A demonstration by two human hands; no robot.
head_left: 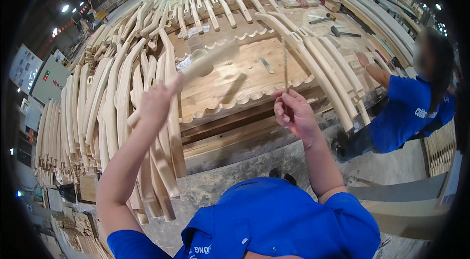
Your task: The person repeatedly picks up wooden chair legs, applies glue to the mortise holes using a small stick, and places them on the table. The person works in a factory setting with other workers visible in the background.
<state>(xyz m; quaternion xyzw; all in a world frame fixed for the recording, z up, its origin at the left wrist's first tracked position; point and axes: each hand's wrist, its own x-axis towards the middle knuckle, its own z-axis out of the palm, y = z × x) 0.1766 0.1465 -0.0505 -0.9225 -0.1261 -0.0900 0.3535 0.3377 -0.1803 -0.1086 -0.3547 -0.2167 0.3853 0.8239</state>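
Left fingers [169,90] grip wooden piece [215,59] near cup [198,54] | right fingers [290,99] pinch thin stick [285,65], cup's right | low swing could topple cup!

Bare hands: I count two, left hand [159,98] and right hand [297,113]
Held wooden bar [213,58]: one
Held thin stick [285,70]: one
Hammers [348,34]: two
Flat blade [267,65]: one
Other people [399,107]: at least three
Curved wooden pieces [121,80]: too many overlapping for me

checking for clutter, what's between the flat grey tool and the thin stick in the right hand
In the head view, only bare board shows between the flat grey tool and the thin stick.
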